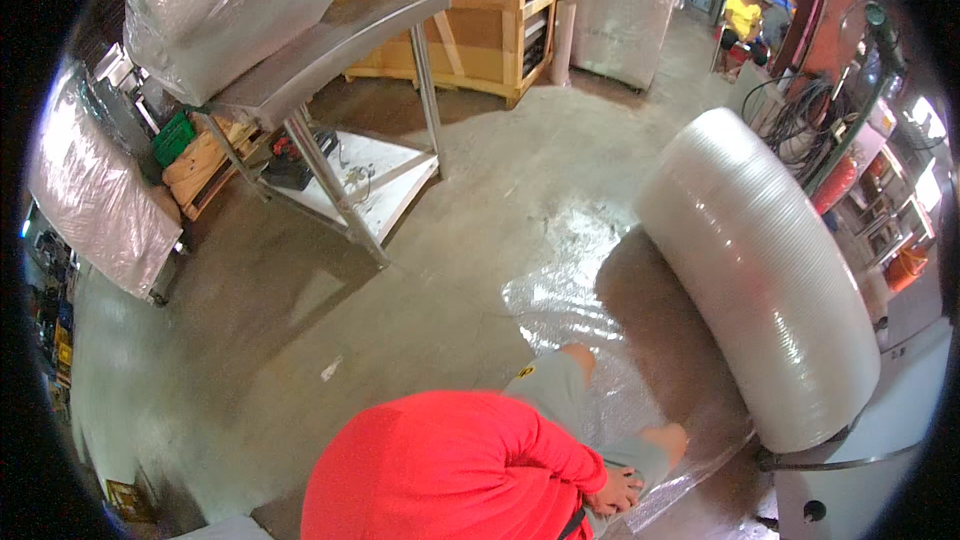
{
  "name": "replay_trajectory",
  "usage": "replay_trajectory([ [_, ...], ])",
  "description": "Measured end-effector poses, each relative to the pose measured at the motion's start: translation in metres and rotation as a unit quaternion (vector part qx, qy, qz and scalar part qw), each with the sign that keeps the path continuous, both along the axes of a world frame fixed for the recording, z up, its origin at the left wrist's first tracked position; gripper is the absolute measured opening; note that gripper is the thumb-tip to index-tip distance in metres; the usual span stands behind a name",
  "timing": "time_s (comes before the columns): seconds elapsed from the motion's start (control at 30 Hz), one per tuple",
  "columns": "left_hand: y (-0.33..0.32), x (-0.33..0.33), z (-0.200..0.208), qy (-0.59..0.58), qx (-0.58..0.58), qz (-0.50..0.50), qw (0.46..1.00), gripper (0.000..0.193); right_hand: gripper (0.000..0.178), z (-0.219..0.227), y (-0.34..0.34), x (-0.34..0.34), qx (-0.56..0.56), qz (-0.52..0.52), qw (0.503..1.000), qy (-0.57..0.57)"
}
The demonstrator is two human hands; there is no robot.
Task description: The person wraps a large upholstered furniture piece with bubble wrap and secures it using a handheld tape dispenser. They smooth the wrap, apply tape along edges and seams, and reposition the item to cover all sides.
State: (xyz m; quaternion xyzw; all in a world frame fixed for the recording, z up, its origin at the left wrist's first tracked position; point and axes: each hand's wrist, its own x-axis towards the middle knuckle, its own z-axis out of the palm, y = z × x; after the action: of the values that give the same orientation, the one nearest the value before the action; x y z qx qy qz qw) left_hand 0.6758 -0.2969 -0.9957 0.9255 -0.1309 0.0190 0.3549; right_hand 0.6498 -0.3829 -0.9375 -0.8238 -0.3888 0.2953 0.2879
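The bubble wrap sheet (580,340) lies flat on the concrete floor (400,290), its far edge running under the big roll (760,270). The right hand (618,490) seems to rest on its near edge, fingers curled; the left hand is hidden. Open floor stretches left toward the steel surface (330,50).

bubble wrap roll (760,270) on right, its sheet (580,310) on floor (300,340) beside it, steel table (330,60) behind-left.

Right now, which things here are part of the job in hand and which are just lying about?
In hand:
hand, resting on the knee
bubble wrap sheet spread on the floor
bubble wrap roll

Lying about:
steel table
wooden crate
green crate
cables
seated person
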Motion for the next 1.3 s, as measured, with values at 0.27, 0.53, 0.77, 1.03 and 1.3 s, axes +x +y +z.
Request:
replay_trajectory([
  [0.27, 0.012, 0.010, -0.008, -0.080, -0.029, 0.041, 0.996, 0.029, 0.020, -0.008, 0.034, 0.003, -0.049, 0.006, 0.998, -0.039],
  [0.53, -0.004, 0.016, -0.028, -0.081, -0.028, 0.077, 0.993, 0.029, 0.018, -0.010, 0.028, 0.008, -0.074, 0.017, 0.995, -0.069],
  [0.77, -0.023, 0.015, -0.045, -0.101, -0.029, 0.163, 0.981, 0.029, 0.016, -0.002, -0.016, 0.017, -0.113, -0.018, 0.990, -0.085],
  [1.03, 0.024, -0.044, 0.039, -0.125, -0.073, 0.153, 0.978, 0.030, 0.013, 0.080, -0.170, 0.036, -0.100, -0.058, 0.993, 0.038],
  [1.3, 0.031, -0.058, 0.150, 0.094, -0.524, 0.169, 0.830, 0.040, 0.041, 0.149, -0.039, 0.028, 0.198, -0.330, 0.923, -0.022],
])
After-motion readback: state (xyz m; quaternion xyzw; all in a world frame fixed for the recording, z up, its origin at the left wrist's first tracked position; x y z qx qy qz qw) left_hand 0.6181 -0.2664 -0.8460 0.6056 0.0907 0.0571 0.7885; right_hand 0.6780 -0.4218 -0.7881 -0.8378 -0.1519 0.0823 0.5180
